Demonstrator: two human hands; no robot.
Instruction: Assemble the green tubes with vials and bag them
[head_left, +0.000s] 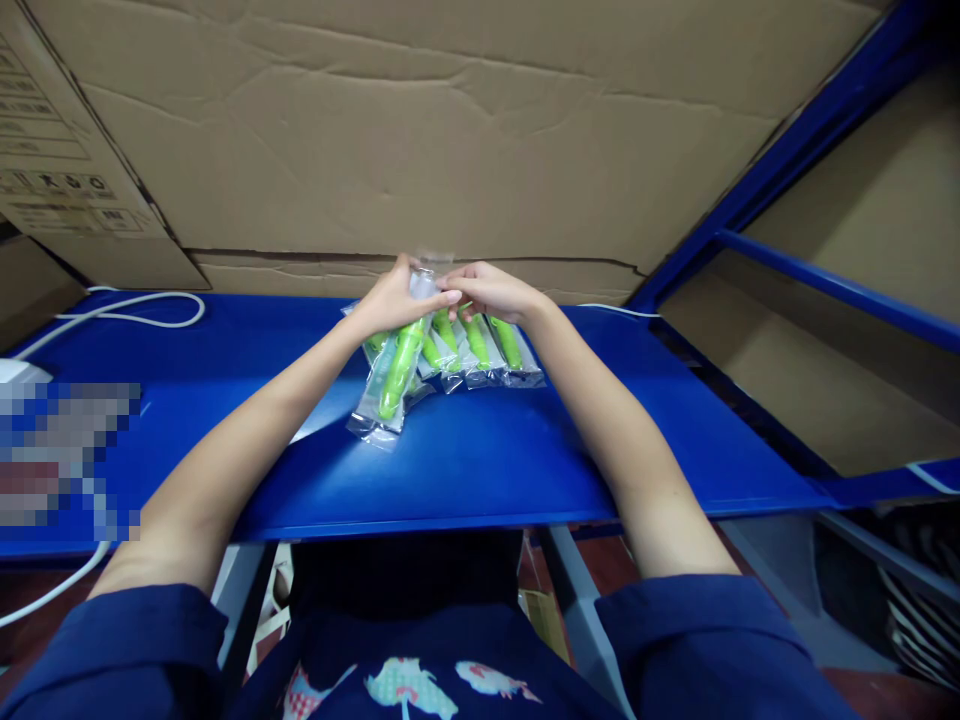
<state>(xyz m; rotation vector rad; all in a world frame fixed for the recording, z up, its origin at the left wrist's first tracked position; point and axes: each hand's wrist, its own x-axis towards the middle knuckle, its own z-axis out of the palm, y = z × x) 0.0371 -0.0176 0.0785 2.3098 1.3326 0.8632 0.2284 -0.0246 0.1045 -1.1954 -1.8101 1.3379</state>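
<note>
My left hand (pixel 391 300) is closed on the upper end of a clear plastic bag (pixel 381 412), its thumb lying across the front. Inside this bag is a slim, bright green plastic item (pixel 403 367); its exact kind cannot be made out. The fingers of my right hand (pixel 493 291) are curled together at the bag's top edge, close to my left thumb, and seem to pinch the plastic. Several similar bagged green items (pixel 478 347) lie side by side on the blue table behind and to the right, partly covered by my hands.
Cardboard (pixel 465 150) walls off the back of the blue table (pixel 450 470). A white cable (pixel 172 311) loops at the back left, near a white device (pixel 22 372). A blue frame bar (pixel 840 290) runs along the right side. Something at the left is blurred out.
</note>
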